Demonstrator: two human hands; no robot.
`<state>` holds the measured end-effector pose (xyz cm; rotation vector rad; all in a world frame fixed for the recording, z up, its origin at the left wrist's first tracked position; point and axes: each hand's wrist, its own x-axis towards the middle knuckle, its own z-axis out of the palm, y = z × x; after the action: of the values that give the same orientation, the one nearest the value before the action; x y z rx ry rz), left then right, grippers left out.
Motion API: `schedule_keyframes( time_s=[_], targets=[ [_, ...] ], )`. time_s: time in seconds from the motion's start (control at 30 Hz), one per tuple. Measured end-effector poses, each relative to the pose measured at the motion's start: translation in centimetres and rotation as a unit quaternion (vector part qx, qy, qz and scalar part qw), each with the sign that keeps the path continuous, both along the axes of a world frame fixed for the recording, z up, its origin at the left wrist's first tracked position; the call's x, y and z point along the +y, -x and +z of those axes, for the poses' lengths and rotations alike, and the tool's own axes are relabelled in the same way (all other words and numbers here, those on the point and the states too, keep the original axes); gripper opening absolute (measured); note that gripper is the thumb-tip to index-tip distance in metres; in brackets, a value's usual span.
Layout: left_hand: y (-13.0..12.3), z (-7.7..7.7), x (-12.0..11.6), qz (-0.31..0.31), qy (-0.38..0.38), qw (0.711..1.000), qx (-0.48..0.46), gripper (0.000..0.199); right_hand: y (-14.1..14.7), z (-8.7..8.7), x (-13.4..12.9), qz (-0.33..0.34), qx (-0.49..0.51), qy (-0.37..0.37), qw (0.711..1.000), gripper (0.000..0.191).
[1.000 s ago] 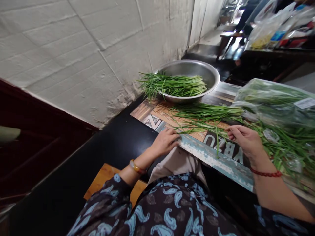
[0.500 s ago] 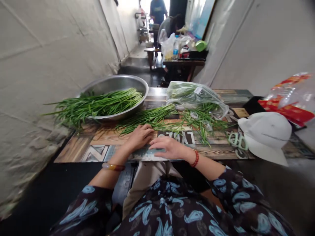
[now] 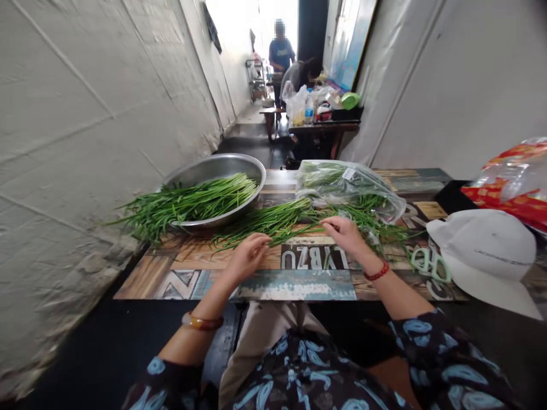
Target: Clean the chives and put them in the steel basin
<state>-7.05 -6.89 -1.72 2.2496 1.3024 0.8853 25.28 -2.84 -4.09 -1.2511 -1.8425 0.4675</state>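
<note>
Garlic chives (image 3: 273, 219), long thin green stalks with pale ends, lie in a loose pile on the patterned table. My left hand (image 3: 250, 256) is at the pile's near edge, fingers curled together; what is in them, if anything, is too small to make out. Farther right, my right hand (image 3: 345, 234) pinches thumb and fingers together between this pile and some scattered stalks (image 3: 387, 232). Anything in that pinch is unclear. A big metal basin (image 3: 239, 162) at the left holds a large bunch of chives (image 3: 200, 199), its leafy ends hanging over the rim.
Behind the scattered stalks lies a clear plastic bag (image 3: 363, 185) with more greens. On the right are a white cap (image 3: 482, 245), pale green glasses (image 3: 429, 262) and a red-and-clear package (image 3: 508, 176). Walls flank the table (image 3: 145, 273). Two people (image 3: 281, 54) are at tables farther back.
My hands, close together before, are now apart. The right hand has moved right and away from me, its fingers now pinched. The view has tilted up slightly.
</note>
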Motion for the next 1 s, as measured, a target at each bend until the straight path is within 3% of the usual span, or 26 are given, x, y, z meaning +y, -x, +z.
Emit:
schedule_keyframes(
  time_s=[0.13, 0.23, 0.37, 0.47, 0.63, 0.83, 1.0],
  targets=[
    [-3.5, -2.1, 0.6, -0.041, -0.031, 0.998, 0.04, 0.036, 4.7, 0.8, 0.2, 0.06, 0.022, -0.024, 0.998, 0.023],
    [-6.6, -3.0, 0.4, -0.117, -0.024, 0.99, 0.076, 0.042, 7.5, 0.6, 0.9, 0.098, 0.037, -0.022, 0.994, 0.024],
    [-8.9, -1.8, -0.1, -0.196, 0.0, 0.975, 0.1, 0.036, 8.6, 0.8, 2.9, 0.077, 0.079, -0.006, 0.994, 0.023],
    [-8.8, -0.1, 0.3, -0.222, 0.044, 0.973, 0.045, 0.027, 8.5, 1.1, 4.6, 0.067, 0.094, 0.015, 0.993, 0.023],
    [-7.2, 1.0, 4.0, -0.1, 0.046, 0.993, -0.032, 0.027, 7.7, -0.1, 5.9, 0.071, 0.082, 0.082, 0.991, 0.024],
    [-5.5, 0.8, 10.2, 0.082, -0.029, 0.993, -0.081, 0.017, 4.7, -1.6, 6.9, 0.0, 0.091, 0.13, 0.987, 0.029],
    [-4.8, -0.4, 11.2, 0.102, -0.061, 0.991, -0.059, 0.017, 3.2, -1.0, 7.3, -0.116, 0.109, 0.085, 0.984, 0.03]
  ],
)
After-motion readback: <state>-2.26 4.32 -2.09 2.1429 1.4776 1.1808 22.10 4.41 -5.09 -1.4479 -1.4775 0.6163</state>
